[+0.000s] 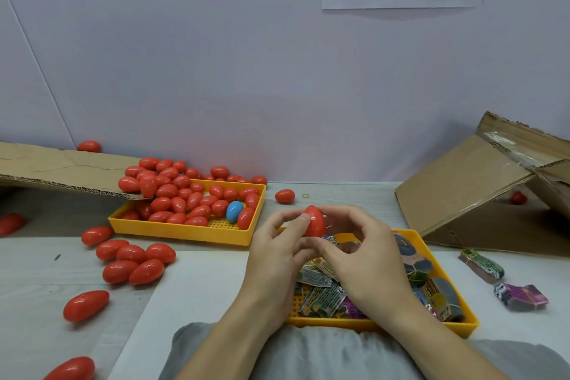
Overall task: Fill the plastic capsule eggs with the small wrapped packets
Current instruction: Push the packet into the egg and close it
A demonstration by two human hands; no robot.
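A: Where's the egg being worked on?

B: A red capsule egg (pixel 315 221) is held up over the far edge of the near yellow tray (pixel 444 325), standing roughly upright and closed as far as I can see. The left hand (pixel 279 251) pinches its left side with thumb and curled fingers; the right hand (pixel 359 253) curls round its right and lower side. Both hands are clamped on it.

A: What's in that near tray?

B: A heap of small wrapped packets (pixel 324 293), printed in green, yellow and purple, lying at all angles. The hands and wrists cover much of the tray's middle, so I cannot tell how many there are.

A: And the other tray?

B: The far yellow tray (pixel 185 233), to the left and further back, is piled with red eggs (pixel 172 194) that spill over its back rim toward the wall. One blue egg (pixel 234 211) lies among them near the tray's right end.

A: What else is around?

B: A flattened cardboard sheet (pixel 61 169) rests over the far tray's left corner. More loose red eggs (pixel 132 259) are scattered on the table (pixel 46 274) to the left, and a single one (pixel 284 196) sits just beyond the hands, beside a small rubber band (pixel 305 195). To the right stands a tilted cardboard box (pixel 481 182), and near it lie two banded bundles of packets (pixel 509 284).
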